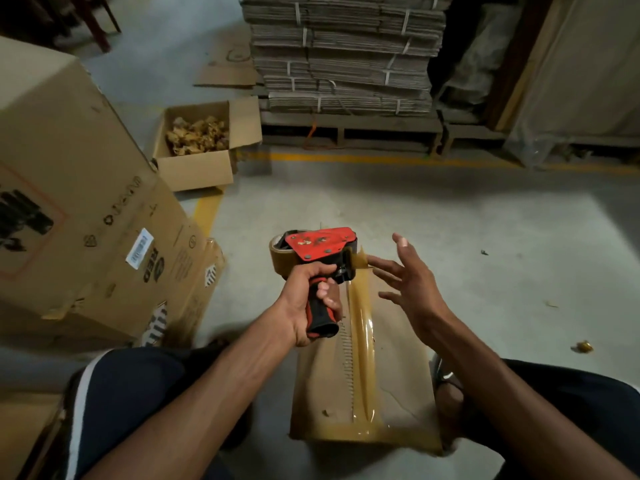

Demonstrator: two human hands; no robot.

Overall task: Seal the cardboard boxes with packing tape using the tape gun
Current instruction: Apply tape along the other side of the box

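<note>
The metal tape gun [320,245] is red with a red-and-black grip; its glossy tape strip [362,344] is amber-brown — on a tan cardboard box [405,386] — over grey concrete floor [450,220] lined yellow.

One tape gun [320,249], carrying one roll of brown tape [280,260]; two hands, the left hand [304,306] and the right hand [410,284]; one flat cardboard box [398,386] on the floor between the knees, with one taped seam [362,344] along it; one large printed box [79,209] at the left; one small open box [199,161] holding crumpled scraps; one pallet stack of strapped flat cartons [346,53]; one loose cardboard sheet [227,76] on the floor.
</note>
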